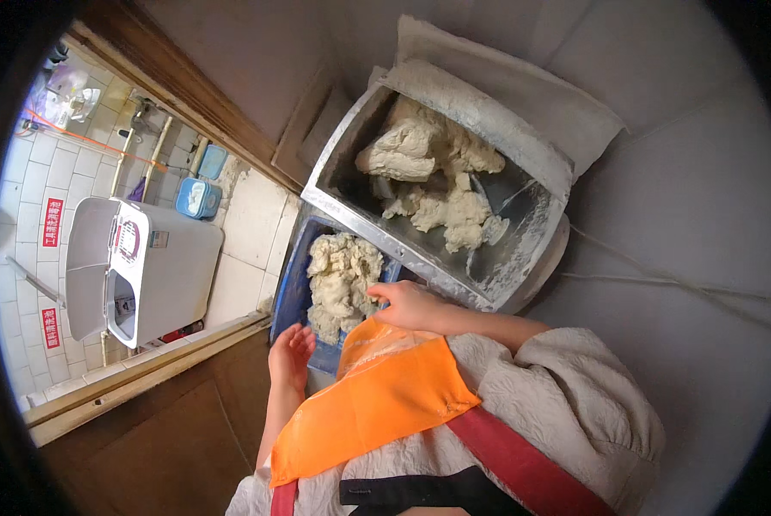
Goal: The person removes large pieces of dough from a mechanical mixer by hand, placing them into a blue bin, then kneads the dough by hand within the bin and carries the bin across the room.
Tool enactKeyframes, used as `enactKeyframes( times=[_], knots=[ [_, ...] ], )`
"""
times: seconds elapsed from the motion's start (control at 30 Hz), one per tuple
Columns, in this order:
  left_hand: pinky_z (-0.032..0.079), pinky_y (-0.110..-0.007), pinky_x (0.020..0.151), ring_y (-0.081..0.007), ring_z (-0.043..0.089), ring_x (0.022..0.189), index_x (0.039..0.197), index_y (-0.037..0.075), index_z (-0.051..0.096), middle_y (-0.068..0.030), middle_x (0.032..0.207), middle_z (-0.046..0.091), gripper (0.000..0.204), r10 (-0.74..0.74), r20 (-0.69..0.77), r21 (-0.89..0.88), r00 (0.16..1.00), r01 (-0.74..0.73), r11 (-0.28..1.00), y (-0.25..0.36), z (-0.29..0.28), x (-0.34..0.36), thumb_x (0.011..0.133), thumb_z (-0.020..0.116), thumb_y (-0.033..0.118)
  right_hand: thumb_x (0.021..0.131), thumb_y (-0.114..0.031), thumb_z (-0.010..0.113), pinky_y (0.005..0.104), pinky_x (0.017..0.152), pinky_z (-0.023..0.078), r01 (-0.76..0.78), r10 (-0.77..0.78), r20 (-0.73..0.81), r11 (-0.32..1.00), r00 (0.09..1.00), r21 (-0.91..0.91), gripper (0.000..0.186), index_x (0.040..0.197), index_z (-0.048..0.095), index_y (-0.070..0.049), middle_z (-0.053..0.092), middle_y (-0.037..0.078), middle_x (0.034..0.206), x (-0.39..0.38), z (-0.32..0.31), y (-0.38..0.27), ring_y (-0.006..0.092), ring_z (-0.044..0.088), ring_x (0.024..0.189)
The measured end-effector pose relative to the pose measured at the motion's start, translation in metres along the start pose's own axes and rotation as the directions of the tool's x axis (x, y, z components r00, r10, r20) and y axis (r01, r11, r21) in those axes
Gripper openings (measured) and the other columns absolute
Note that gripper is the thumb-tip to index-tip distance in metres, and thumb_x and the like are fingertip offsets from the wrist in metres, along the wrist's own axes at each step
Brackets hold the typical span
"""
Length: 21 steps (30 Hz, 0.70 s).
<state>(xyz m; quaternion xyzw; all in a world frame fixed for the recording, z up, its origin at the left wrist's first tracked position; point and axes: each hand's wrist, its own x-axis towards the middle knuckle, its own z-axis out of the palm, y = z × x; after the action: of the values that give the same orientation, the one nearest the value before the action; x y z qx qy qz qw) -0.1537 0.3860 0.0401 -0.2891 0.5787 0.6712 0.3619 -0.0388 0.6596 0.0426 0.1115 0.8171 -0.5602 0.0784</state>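
Note:
A heap of pale, lumpy dough (pixel 338 279) fills a blue tub (pixel 289 291) just in front of my body. My right hand (pixel 403 307) is at the right side of this heap, its index finger beside the dough; whether it touches is unclear. Nothing shows in its bent fingers. At the tub's near left corner, my left hand (pixel 293 351) is loosely curled, fingers apart and nothing in them. Beyond the tub stands a metal mixing machine (pixel 330 205) with its bowl uncovered. More torn dough lumps (pixel 411 150) lie inside, partly around the mixing parts.
The machine's floury lid (pixel 523 86) stands raised at its far side. Cords (pixel 669 279) hang along the grey wall at right. To the left, a wooden door frame (pixel 171 361) borders a tiled room with a white twin-tub washing machine (pixel 166 267) and a blue container (pixel 198 198).

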Motion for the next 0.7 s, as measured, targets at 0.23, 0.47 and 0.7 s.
enactKeyframes(
  times=[0.23,0.47,0.7],
  knots=[
    [0.054,-0.031,0.073,-0.0207,0.065,0.083,0.106,0.002,0.058,-0.0085,0.091,0.065,0.024,-0.137,0.047,0.036,0.989,0.136,0.99,-0.015,-0.001,-0.007,0.092,0.057,0.022,0.072,-0.015,0.066,0.039,0.077,0.053,-0.126,0.121,-0.054,0.989,0.991,-0.084,0.037,0.106,0.064,-0.001,0.068,0.018,0.095,-0.019,-0.012,0.02,0.0329,0.067,0.088],
    [0.052,-0.033,0.076,-0.024,0.064,0.086,0.111,0.0,0.056,-0.0144,0.099,0.064,0.03,-0.123,0.191,0.142,0.974,0.096,0.985,0.003,0.082,0.006,0.09,0.058,0.022,0.074,-0.015,0.069,0.0343,0.073,0.055,-0.124,0.174,-0.311,0.977,0.934,0.174,0.026,0.096,0.068,0.0,0.07,0.015,0.083,-0.005,-0.04,0.082,0.0247,0.069,0.079],
    [0.049,-0.038,0.091,-0.0274,0.062,0.105,0.127,-0.002,0.046,-0.0134,0.116,0.06,0.046,-0.126,0.407,0.339,0.905,-0.022,0.94,0.019,0.203,0.036,0.091,0.059,0.024,0.076,-0.013,0.07,0.0311,0.073,0.051,-0.554,0.606,-0.295,0.795,0.739,0.247,0.024,0.095,0.069,0.001,0.07,0.012,0.087,0.015,-0.097,0.187,0.0206,0.066,0.082]
  ],
)
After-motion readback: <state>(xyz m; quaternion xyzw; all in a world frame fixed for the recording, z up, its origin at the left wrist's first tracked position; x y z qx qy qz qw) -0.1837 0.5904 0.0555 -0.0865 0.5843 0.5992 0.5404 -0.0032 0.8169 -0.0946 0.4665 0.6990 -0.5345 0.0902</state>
